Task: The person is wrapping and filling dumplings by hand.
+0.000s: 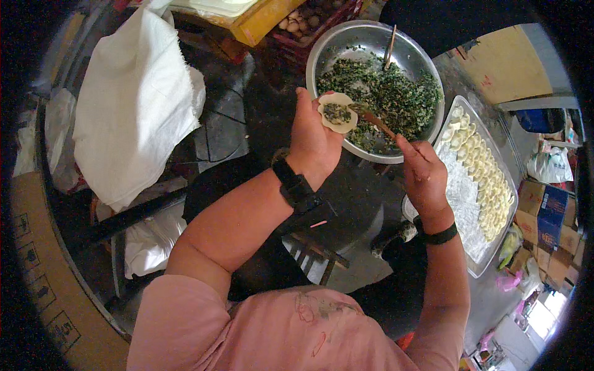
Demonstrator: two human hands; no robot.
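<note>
On the palm and fingers of my left hand [315, 139] lies a round dumpling wrapper [326, 123] with a mound of green filling [336, 112] in its middle. My right hand [423, 174] grips a wooden spatula [381, 124], whose tip touches the wrapper's right edge. Both hands are at the near rim of a large steel bowl [320, 35]. Chopped green filling [399, 102] covers much of its bottom, and a second wooden stick [391, 46] leans against the far wall. To the right, a floured tray [457, 199] bears rows of folded dumplings [487, 185].
A white cloth [130, 106] drapes over something at the left. Beyond it stands a yellow crate [267, 21], with eggs [299, 23] in a red crate beside it. Cardboard boxes [531, 204] are stacked at the far right. A dark-clothed person [450, 23] is beyond the bowl.
</note>
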